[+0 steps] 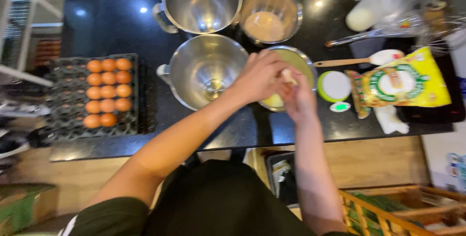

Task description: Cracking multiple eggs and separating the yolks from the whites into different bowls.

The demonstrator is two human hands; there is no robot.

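While both hands meet over the small steel bowl near the front edge of the black surface, the left hand and the right hand are closed together on a pale egg, of which only a sliver shows between the fingers. The bowl beneath already holds something yellow (yolk, by the look of it). Just to its left stands a larger empty steel mixing bowl; behind these, toward the back edge, sit another big steel bowl and a smaller one with a tan powder. A dark tray of brown eggs rests at the left end of the surface. To the right lie a green-rimmed lid, a wooden-handled spatula and a yellow bag.

The risk, as I judge it, lies in the grip: too hard a squeeze could drop shell fragments into the bowl, or break a yolk. The hands also hover near the bowl's front rim, so contents could spill onto the surface.
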